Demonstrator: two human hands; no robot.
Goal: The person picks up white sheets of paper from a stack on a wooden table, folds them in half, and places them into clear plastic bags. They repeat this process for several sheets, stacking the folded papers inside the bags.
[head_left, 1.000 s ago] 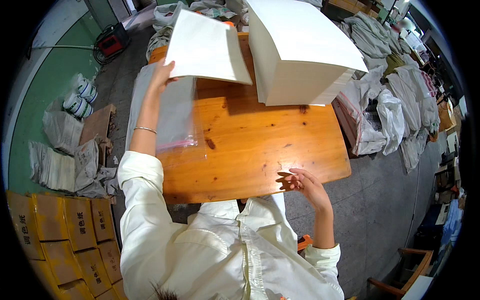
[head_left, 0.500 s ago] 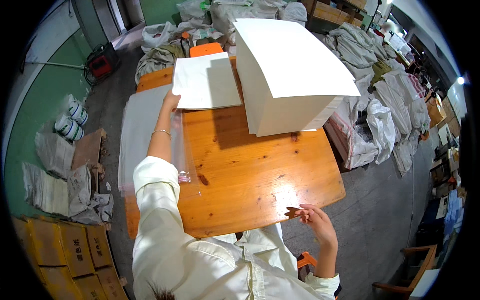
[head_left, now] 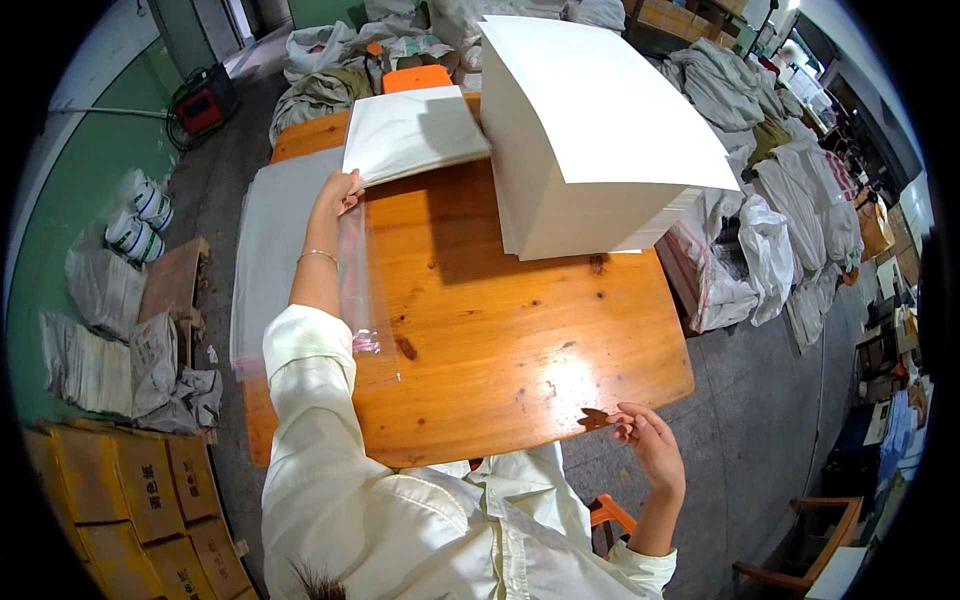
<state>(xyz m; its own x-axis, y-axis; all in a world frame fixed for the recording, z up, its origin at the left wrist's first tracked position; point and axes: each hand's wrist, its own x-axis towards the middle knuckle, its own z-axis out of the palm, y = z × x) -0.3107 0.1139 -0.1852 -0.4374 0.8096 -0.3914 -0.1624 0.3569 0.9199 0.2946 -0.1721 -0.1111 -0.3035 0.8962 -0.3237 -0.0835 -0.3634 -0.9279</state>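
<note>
My left hand [head_left: 341, 191] reaches to the far left of the wooden table, its fingers closed on the near left corner of a white paper pack [head_left: 412, 128]. The pack's surface looks slightly wrinkled, as if it has a clear cover, and its near edge slants. Under my left forearm lies a pile of clear plastic bags [head_left: 283, 250]. Off the table's near right edge, my right hand [head_left: 652, 452] hovers with loosely bent fingers apart, holding nothing. A tall stack of white paper sheets [head_left: 600, 105] stands right of the pack, its top sheet curving at the near edge.
The wooden table [head_left: 500, 340] has rounded corners. An orange stool [head_left: 416, 78] is behind it. Grey sacks [head_left: 715, 90] and a white bag [head_left: 765, 265] are heaped to the right. Cardboard boxes [head_left: 150, 490] are at the lower left, and a wooden chair [head_left: 810, 550] at the lower right.
The white paper pack has turned, its near right corner swinging farther away, with my left hand still at its corner. My right hand stays near the table edge. The view has shifted slightly.
</note>
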